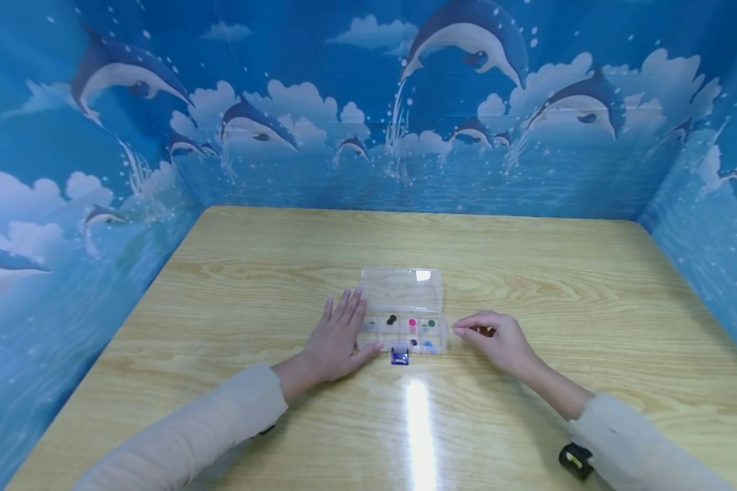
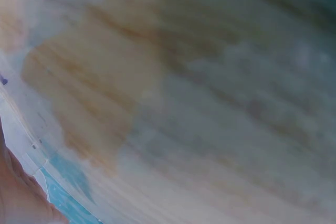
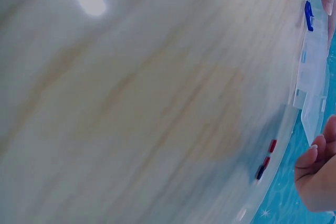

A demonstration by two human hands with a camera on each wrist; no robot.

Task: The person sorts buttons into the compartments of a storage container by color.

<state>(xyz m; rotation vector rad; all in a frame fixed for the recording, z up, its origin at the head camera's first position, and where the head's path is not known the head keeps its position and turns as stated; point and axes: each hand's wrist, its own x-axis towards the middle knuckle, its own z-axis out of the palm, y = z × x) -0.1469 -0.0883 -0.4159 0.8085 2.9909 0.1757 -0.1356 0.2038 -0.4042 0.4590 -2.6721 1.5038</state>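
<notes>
Hands flank a clear compartment box [image 1: 388,336] standing with its lid [image 1: 402,290] raised on a wood-grain bench [image 1: 282,252]

The left hand [image 1: 336,337] lies with fingers straight and slightly apart along the box's left end, its thumb reaching the front edge, near a blue clasp [image 1: 399,358]; the right hand [image 1: 497,341], just beside the box's right end, brings curled fingers and thumb together, though whether they pinch anything cannot be told; compartments hold small dark pieces [image 1: 392,319], a pink piece [image 1: 412,322] and a green piece [image 1: 432,323], while 2 red pieces [image 3: 273,146] and 1 dark blue piece [image 3: 259,172] lie on the bench near the right hand, before a dolphin-print backdrop [image 1: 374,102]
</notes>
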